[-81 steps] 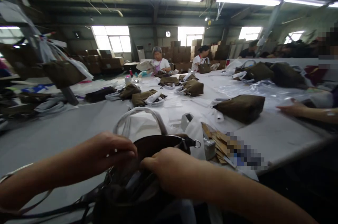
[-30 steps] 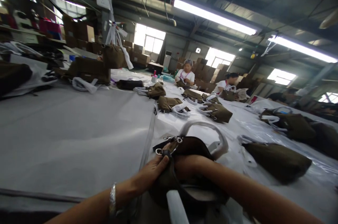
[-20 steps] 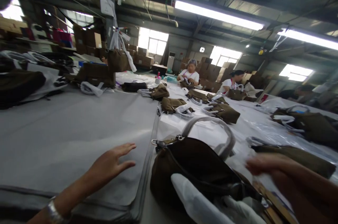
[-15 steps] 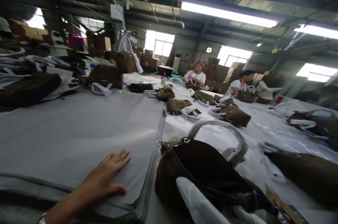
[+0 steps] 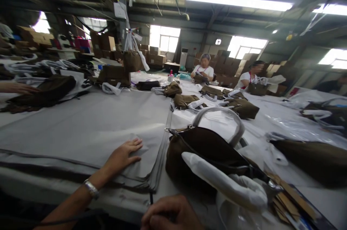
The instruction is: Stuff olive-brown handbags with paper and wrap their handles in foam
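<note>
My left hand [image 5: 123, 154] lies on the near corner of a stack of grey fabric sheets [image 5: 81, 128], fingers stretched out over a small wrinkle; a bracelet shows on the wrist. At the bottom edge my right hand [image 5: 169, 216] is curled closed, knuckles up, and a thin dark line rises from it; what it grips is hidden. Just right of the stack stands a dark brown handbag [image 5: 200, 150], unheld, with one white-wrapped handle [image 5: 219, 181] lying toward me and another arched above it.
Loose cardboard tags [image 5: 287, 201] lie at the lower right. More brown bags [image 5: 241, 109] dot the long white table [image 5: 271, 121]. Another person's hand [image 5: 18, 88] rests on a dark bag at far left. Two people [image 5: 202, 71] work at the far end.
Both hands have let go of the handbag. My left hand moved left onto the grey stack and stayed there; my right hand swung away and now sits closed at the bottom edge.
</note>
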`<action>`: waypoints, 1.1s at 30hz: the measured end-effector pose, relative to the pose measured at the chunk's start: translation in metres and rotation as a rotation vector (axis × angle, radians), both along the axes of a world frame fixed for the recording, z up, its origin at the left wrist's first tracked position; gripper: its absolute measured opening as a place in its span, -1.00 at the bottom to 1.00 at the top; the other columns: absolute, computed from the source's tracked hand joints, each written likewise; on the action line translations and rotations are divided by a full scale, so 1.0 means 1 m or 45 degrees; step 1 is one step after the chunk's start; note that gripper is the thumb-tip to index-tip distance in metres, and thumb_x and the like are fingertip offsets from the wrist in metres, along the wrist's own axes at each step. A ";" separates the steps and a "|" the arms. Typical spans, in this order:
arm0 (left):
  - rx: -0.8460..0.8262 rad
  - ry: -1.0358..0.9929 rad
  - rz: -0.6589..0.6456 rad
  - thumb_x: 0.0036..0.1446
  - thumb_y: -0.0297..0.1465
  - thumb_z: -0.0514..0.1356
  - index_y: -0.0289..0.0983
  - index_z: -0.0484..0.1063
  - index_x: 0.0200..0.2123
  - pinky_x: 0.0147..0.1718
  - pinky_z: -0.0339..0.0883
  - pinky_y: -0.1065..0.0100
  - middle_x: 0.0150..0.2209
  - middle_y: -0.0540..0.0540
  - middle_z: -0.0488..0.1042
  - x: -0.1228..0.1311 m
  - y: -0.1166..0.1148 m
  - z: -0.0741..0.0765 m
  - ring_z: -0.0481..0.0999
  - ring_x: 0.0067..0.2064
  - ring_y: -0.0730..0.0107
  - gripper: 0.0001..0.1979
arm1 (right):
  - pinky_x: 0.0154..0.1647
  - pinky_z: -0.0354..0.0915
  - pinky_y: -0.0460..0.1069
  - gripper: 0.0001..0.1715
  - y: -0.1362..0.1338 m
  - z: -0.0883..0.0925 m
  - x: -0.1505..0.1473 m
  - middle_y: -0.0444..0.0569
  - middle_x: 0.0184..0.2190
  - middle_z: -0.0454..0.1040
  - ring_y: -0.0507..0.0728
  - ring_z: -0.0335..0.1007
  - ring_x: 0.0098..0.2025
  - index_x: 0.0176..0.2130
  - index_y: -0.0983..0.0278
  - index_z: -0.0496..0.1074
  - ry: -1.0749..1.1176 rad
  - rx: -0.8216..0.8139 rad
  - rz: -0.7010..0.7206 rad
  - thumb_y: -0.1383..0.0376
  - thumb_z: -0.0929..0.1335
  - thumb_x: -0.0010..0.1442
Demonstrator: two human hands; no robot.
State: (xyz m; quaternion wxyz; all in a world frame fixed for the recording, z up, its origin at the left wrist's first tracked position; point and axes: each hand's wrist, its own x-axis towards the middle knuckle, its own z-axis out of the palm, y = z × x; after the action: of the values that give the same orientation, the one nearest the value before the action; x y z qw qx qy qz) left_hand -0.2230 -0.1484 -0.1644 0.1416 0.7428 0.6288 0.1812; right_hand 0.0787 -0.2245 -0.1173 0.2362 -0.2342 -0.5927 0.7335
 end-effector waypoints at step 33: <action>0.389 -0.391 0.564 0.07 0.05 0.18 -0.09 0.63 -0.35 -0.26 0.47 0.42 -0.31 0.02 0.69 0.011 -0.032 0.044 0.69 -0.25 0.16 -0.61 | 0.28 0.29 0.15 0.37 0.094 -0.035 -0.100 0.25 0.29 0.36 0.33 0.35 0.30 0.35 0.31 0.21 0.630 -0.862 -0.598 -0.42 0.46 -0.15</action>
State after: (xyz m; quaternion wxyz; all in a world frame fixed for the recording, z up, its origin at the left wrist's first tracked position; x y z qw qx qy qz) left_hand -0.2122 -0.1800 -0.1204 0.0785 0.5643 0.7121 0.4102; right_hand -0.0212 -0.1308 -0.1519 0.4398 -0.2439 -0.1775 0.8459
